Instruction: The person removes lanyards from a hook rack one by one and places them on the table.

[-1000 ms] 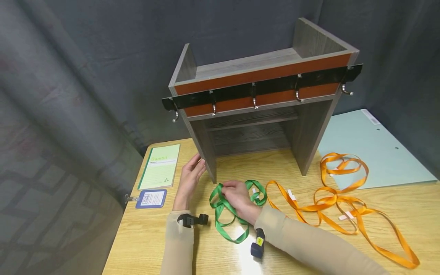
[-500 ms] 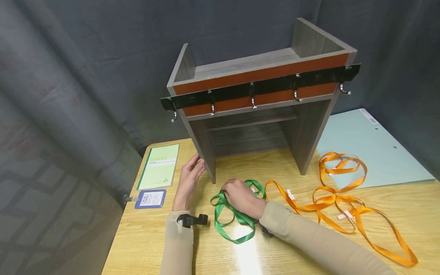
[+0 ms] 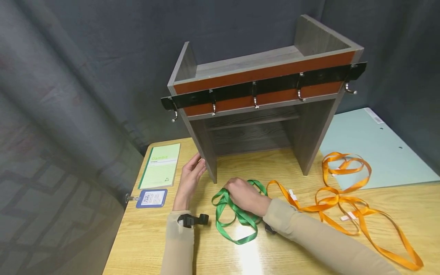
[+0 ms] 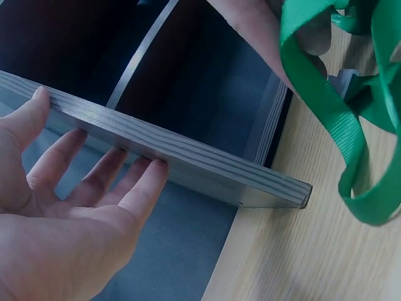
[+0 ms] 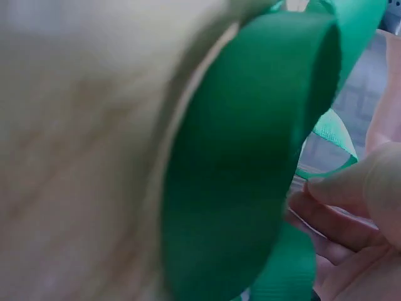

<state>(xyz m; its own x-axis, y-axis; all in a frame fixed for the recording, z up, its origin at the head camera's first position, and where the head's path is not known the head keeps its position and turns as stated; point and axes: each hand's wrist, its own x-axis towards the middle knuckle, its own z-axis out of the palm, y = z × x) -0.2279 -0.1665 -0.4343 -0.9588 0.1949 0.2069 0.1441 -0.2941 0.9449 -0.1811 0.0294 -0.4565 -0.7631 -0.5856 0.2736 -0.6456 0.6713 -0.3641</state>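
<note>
At the left upright of a grey wood-grain shelf unit [image 3: 240,86], my left hand [image 3: 190,176] touches the panel with its fingers. In the left wrist view those fingers [image 4: 147,188] lie nearly straight against the panel's outer face, the thumb on its front edge. My right hand [image 3: 245,194] pinches a looped green lanyard [image 3: 237,240] low over the table in front of the unit. Its fingertips are hidden in the head view. Close up, a wide loop of the green lanyard [image 5: 244,144] fills the right wrist view, beside the bent fingers [image 5: 338,219].
Silver hooks line a black rail [image 3: 275,84] across the unit's front. Orange lanyards [image 3: 338,198] with white tags spread to the right, partly over a pale blue folder [image 3: 378,149]. A green notebook [image 3: 159,166] and a blue card holder [image 3: 152,198] lie left on the table [image 3: 144,236].
My right hand has turned over the green lanyard and shifted slightly right, and the lanyard's strands have bunched. The left hand stays at the panel.
</note>
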